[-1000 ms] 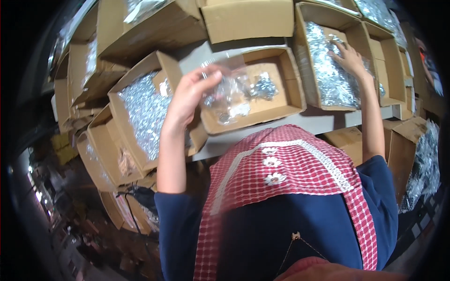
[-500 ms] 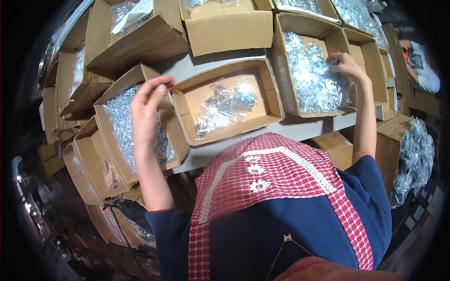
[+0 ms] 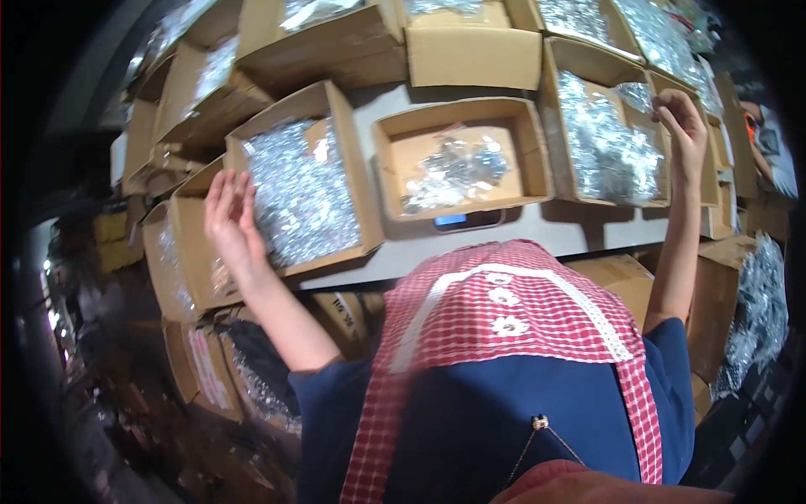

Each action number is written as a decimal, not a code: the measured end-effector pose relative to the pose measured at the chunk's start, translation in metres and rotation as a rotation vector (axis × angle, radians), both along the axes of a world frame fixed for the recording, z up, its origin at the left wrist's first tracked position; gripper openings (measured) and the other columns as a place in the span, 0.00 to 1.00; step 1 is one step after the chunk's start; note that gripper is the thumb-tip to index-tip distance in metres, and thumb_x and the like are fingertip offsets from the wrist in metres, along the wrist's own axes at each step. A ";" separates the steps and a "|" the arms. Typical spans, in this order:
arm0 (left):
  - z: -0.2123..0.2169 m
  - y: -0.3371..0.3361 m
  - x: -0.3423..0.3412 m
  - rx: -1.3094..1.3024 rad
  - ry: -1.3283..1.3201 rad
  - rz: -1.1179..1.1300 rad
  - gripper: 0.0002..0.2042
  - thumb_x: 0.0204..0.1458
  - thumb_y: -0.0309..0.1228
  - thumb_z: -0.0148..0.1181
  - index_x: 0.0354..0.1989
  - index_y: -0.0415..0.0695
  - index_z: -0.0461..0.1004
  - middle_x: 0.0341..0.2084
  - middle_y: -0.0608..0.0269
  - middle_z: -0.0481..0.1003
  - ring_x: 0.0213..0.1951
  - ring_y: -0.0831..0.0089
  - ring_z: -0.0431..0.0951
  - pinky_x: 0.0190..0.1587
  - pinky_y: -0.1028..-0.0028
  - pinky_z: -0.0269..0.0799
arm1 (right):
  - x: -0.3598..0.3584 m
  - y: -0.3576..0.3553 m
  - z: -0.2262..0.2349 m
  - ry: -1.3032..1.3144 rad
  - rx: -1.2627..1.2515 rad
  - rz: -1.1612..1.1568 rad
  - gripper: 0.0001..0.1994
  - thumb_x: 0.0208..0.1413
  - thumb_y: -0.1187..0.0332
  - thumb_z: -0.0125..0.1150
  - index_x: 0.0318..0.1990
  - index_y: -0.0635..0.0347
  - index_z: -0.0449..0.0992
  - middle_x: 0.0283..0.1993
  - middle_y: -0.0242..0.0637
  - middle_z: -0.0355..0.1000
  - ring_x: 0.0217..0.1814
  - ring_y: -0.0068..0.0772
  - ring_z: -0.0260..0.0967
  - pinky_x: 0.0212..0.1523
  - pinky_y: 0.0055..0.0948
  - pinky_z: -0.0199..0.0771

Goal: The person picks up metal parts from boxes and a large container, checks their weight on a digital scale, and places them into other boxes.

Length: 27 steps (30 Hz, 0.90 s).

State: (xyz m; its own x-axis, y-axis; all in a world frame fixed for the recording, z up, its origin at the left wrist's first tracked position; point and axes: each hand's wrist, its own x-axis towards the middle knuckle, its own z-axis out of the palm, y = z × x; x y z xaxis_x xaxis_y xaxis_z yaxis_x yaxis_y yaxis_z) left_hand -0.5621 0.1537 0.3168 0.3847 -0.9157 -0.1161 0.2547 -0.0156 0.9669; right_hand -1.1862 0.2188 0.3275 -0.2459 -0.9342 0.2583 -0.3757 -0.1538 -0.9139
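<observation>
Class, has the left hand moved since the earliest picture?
Yes: the left hand went left, from over the middle box to the left edge of the left silvery-filled box.

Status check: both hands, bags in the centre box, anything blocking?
Left hand open, empty, by box left of centre. Right hand curled beside clear bag, grip unclear. Bagged parts in centre box, nothing over them.
</observation>
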 end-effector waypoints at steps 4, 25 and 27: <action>-0.006 -0.022 -0.003 0.077 -0.106 -0.096 0.16 0.50 0.24 0.57 0.48 0.33 0.69 0.42 0.54 0.73 0.45 0.64 0.76 0.49 0.68 0.73 | 0.078 0.007 0.006 -0.012 0.134 0.072 0.13 0.56 0.72 0.58 0.48 0.64 0.74 0.46 0.33 0.73 0.50 0.24 0.68 0.51 0.22 0.67; -0.099 -0.113 0.047 0.047 -0.335 -0.558 0.06 0.49 0.29 0.59 0.28 0.39 0.73 0.45 0.56 0.75 0.38 0.72 0.73 0.42 0.74 0.68 | 0.055 0.045 -0.124 0.127 0.231 -0.444 0.13 0.56 0.63 0.60 0.43 0.63 0.79 0.36 0.31 0.76 0.38 0.19 0.68 0.43 0.19 0.66; -0.060 -0.109 0.046 0.190 0.127 -0.574 0.08 0.53 0.28 0.52 0.35 0.35 0.71 0.45 0.47 0.74 0.41 0.64 0.76 0.41 0.71 0.74 | 0.043 0.051 -0.137 0.172 0.275 -0.515 0.14 0.55 0.62 0.61 0.43 0.62 0.79 0.36 0.30 0.76 0.37 0.18 0.68 0.42 0.18 0.66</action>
State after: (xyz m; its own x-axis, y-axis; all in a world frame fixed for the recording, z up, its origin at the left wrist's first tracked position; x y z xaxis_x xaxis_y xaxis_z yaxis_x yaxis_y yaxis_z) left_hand -0.5163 0.0444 0.2573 -0.1907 -0.9313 -0.3104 0.2677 -0.3535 0.8963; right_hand -1.1435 0.2700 0.1910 -0.6603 -0.7442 0.1007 -0.4850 0.3203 -0.8137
